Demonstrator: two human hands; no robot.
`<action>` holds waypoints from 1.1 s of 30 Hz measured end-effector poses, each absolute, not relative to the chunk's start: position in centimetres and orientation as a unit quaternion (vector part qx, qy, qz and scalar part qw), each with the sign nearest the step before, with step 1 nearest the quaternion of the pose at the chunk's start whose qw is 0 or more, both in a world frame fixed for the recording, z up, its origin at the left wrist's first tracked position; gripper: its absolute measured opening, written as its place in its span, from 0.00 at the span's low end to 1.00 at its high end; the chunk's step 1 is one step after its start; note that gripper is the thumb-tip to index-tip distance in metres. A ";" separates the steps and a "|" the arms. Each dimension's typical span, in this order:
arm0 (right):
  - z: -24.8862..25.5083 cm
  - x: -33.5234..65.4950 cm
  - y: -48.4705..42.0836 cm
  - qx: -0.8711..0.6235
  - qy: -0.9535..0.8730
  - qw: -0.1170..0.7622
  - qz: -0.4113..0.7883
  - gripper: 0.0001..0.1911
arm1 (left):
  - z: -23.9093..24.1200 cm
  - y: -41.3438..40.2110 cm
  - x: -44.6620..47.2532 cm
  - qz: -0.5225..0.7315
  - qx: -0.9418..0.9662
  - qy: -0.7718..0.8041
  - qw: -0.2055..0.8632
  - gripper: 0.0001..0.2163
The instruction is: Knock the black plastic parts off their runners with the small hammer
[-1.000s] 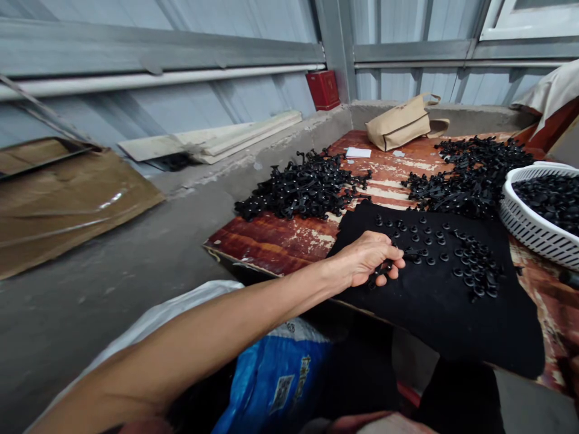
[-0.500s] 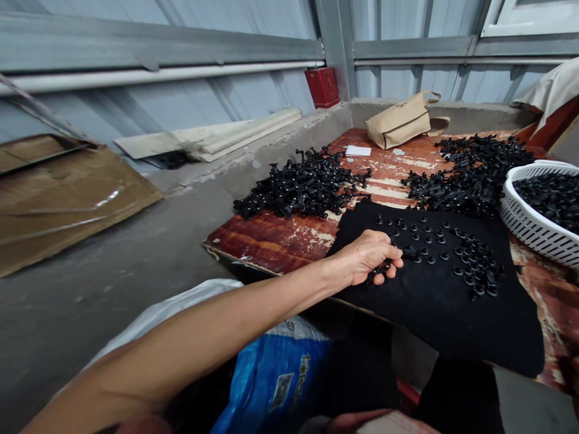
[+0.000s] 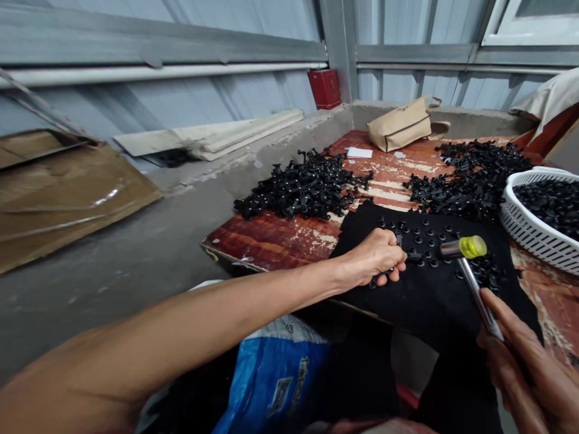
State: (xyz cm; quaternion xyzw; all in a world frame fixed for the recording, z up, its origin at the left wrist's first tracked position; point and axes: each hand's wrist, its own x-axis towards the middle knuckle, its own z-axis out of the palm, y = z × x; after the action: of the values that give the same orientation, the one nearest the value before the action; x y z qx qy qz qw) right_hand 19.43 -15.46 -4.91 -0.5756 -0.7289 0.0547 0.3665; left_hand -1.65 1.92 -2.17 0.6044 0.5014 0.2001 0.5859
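My left hand [image 3: 382, 259] is closed around black plastic pieces, with one long black piece [image 3: 414, 258] sticking out to the right over the cloth. My right hand [image 3: 520, 358] grips the metal handle of a small mallet [image 3: 471, 283]. The mallet has a translucent yellow face on its right end, and its head hangs over the cloth just right of my left fingers. Several small round black parts with upright posts [image 3: 430, 243] stand in loose rows on a black cloth [image 3: 420, 313]. Under the mallet, a denser cluster is partly hidden.
Heaps of black plastic pieces lie at the table's left [image 3: 298, 187] and back right [image 3: 470, 175]. A white slotted basket [image 3: 520, 226] of black parts stands at right. Behind are a beige bag [image 3: 400, 126] and a red box [image 3: 324, 89]. A blue sack [image 3: 262, 380] sits below the table edge.
My right hand has come into view from the lower right, holding the mallet over the cloth. My left hand stays nearly in place, still closed on the black pieces.
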 end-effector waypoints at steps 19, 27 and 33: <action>-2.7 19.1 -13.8 -0.547 -0.798 0.252 -0.007 0.35 | -1.4 1.6 -1.3 0.180 0.599 0.517 0.585 0.04; -2.3 18.9 -13.7 -0.552 -0.790 0.266 -0.020 0.36 | -2.5 2.3 -1.9 0.176 0.594 0.490 0.613 0.04; -2.9 19.1 -13.9 -0.572 -0.770 0.281 -0.016 0.37 | -2.7 2.3 -1.6 0.175 0.582 0.507 0.611 0.04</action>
State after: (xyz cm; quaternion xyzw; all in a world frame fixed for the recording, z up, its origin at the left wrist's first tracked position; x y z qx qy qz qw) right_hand 19.15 -13.95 -2.94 -0.5718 -0.7704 -0.0156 0.2814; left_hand -1.64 2.28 -2.69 0.5820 0.5072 0.1755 0.6110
